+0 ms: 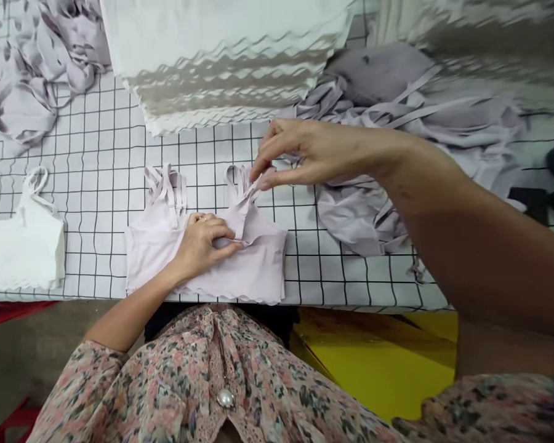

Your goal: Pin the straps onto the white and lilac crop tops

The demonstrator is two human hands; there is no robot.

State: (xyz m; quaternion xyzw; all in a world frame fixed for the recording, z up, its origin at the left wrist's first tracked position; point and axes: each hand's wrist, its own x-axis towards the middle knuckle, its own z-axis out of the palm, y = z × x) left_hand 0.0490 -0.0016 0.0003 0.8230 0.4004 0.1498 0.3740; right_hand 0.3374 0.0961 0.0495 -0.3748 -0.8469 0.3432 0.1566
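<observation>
- We see a white camisole [25, 243] lying flat on the grid-printed table cover [96, 154], its strap looped upward.
- Our left hand [200, 243], wearing a ring, rests open on a pale lilac camisole [263, 271], fingers close together and pressing flat.
- That camisole lies at the table's near edge, scalloped hem toward us, straps fanning away.
- Behind it sits a stack of scallop-edged white fabric [221, 67].
- Our right hand [318, 154] pinches the folded lilac strap [247, 200] narrowly between thumb and fingertips.
- Further right, crumpled lilac fabric [362, 215] lies heaped.

Pale lilac top [263, 264] — black-gridded white tabletop [92, 147]
</observation>
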